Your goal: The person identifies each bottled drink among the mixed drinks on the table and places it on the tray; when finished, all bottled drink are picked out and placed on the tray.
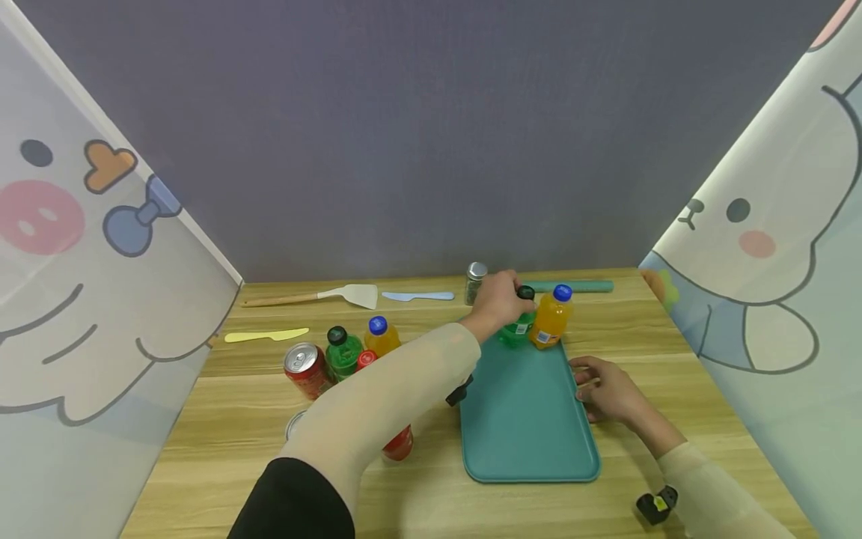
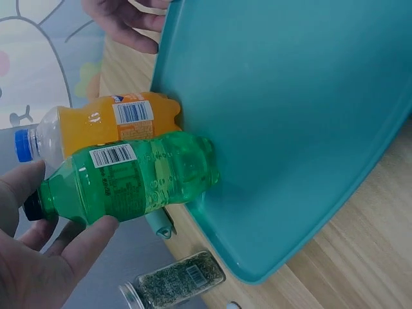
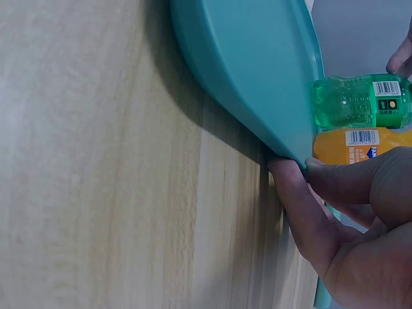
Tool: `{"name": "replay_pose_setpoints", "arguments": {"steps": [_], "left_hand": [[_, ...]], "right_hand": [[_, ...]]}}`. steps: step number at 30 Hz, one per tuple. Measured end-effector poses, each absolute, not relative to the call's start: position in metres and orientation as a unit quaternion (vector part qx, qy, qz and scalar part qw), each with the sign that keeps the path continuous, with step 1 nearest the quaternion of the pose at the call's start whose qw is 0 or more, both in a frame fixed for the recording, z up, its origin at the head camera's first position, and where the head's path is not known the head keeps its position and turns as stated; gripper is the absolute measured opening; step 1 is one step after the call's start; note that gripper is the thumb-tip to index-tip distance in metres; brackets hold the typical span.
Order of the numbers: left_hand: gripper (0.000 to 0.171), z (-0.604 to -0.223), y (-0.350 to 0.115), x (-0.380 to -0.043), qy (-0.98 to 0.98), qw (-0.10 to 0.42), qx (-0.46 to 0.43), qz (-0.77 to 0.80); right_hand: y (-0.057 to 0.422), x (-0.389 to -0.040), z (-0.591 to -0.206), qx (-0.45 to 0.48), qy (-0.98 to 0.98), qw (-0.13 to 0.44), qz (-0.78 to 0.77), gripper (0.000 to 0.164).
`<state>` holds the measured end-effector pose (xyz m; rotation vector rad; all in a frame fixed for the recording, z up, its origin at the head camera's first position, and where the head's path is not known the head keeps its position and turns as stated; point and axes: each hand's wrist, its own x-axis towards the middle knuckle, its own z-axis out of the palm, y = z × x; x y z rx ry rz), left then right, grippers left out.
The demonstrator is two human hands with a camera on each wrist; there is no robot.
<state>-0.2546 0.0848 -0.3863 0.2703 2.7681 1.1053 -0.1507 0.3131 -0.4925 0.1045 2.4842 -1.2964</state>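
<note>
My left hand (image 1: 500,299) grips a green soda bottle (image 2: 122,180) around its black cap and neck. The bottle stands upright at the far end of a teal tray (image 1: 528,419). Close beside it on the tray is an orange soda bottle (image 1: 550,320) with a blue cap. At the tray's right edge is my right hand (image 1: 609,389); its spread fingertips touch the rim, as the right wrist view shows. Whether those fingers reach under the rim, I cannot tell.
Left of the tray, partly behind my left arm, are a red can (image 1: 310,372), another green bottle (image 1: 343,352) and another orange bottle (image 1: 381,335). A spice jar (image 1: 474,283), spatula (image 1: 357,295), blue knife (image 1: 417,296) and teal stick (image 1: 592,286) line the back; a yellow knife (image 1: 266,335) lies left.
</note>
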Motion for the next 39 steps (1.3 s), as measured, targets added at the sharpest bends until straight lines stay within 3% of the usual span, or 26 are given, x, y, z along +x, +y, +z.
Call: {"name": "replay_pose_setpoints", "arguments": {"steps": [4, 14, 39], "left_hand": [[0.033, -0.383, 0.08, -0.253, 0.919, 0.088, 0.103, 0.371], [0.057, -0.37, 0.066, -0.247, 0.913, 0.135, 0.154, 0.354], [0.056, -0.332, 0.003, -0.185, 0.851, 0.192, 0.246, 0.422]], "right_hand": [[0.313, -0.151, -0.492, 0.039, 0.875, 0.171, -0.452, 0.058], [0.315, -0.15, -0.492, 0.038, 0.878, 0.169, -0.447, 0.059], [0.311, -0.146, -0.488, 0.025, 0.888, 0.164, -0.429, 0.059]]}}
